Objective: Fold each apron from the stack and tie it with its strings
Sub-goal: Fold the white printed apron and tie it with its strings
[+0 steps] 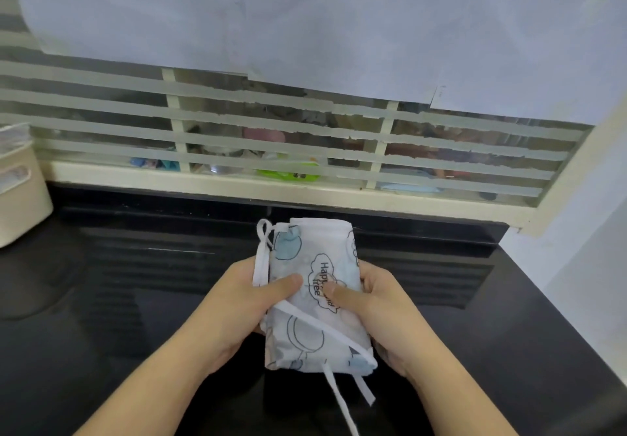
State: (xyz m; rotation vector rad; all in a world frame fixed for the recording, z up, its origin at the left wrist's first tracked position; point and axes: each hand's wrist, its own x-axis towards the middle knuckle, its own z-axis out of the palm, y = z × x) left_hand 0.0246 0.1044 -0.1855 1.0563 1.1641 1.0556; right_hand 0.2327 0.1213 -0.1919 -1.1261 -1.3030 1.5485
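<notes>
I see one folded apron held above the black counter, my left hand and right hand gripping its sides, thumbs pressed on top, fingers curled beneath. One string crosses it; two ends dangle below. A cream bin stands far left; a striped window lies behind.

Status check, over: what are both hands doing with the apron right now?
Left hand and right hand both grip the folded apron. One string across it, ends dangling. Nothing obstructing.
</notes>
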